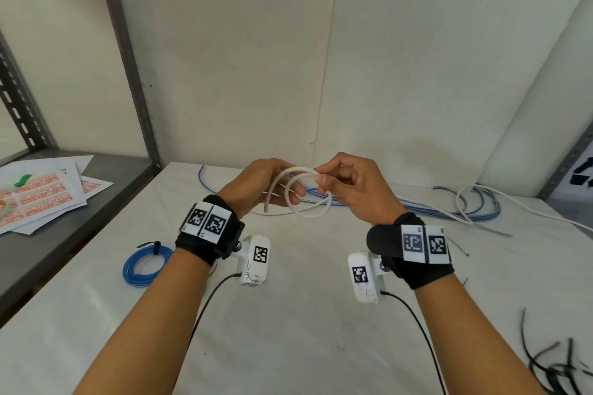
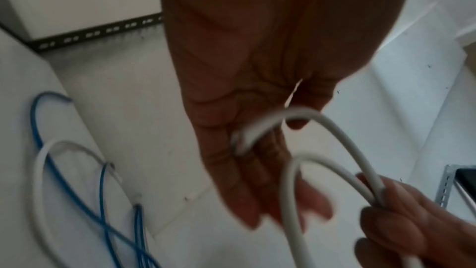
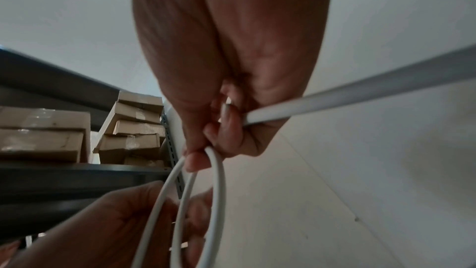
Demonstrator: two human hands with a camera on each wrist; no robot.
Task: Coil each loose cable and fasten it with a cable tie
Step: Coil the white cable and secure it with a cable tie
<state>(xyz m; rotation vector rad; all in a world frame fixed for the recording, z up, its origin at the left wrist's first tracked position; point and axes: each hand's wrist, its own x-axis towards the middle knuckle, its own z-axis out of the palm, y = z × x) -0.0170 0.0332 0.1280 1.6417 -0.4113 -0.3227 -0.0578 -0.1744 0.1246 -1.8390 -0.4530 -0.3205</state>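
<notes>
Both hands are raised over the far middle of the white table (image 1: 288,330), and between them hangs a white cable (image 1: 309,213) bent into two loose loops. The right hand (image 1: 349,189) pinches the tops of those loops between thumb and forefinger — the right wrist view shows the strands gathered at the fingertips (image 3: 195,160), with the rest of the cable running away to the right of that hand as a flat pale strand. The left hand (image 1: 256,186) sits on the left side of the loops with its fingers (image 2: 247,201) extended and only lightly curved along the cable; the cut end of the cable lies across its palm, and whether the thumb presses on it cannot be told because the left wrist view is blurred. Beyond the white cable, along the back edge of the table, loose blue cables (image 1: 449,208) lie tangled with another length of white cable. To the left of the white cable, nearer the person, a blue coil (image 1: 146,264) lies flat with a black cable tie (image 1: 155,247) fastened round it. To the right of it — at the near corner of the table — lies a scatter of black cable ties (image 1: 552,362).
</notes>
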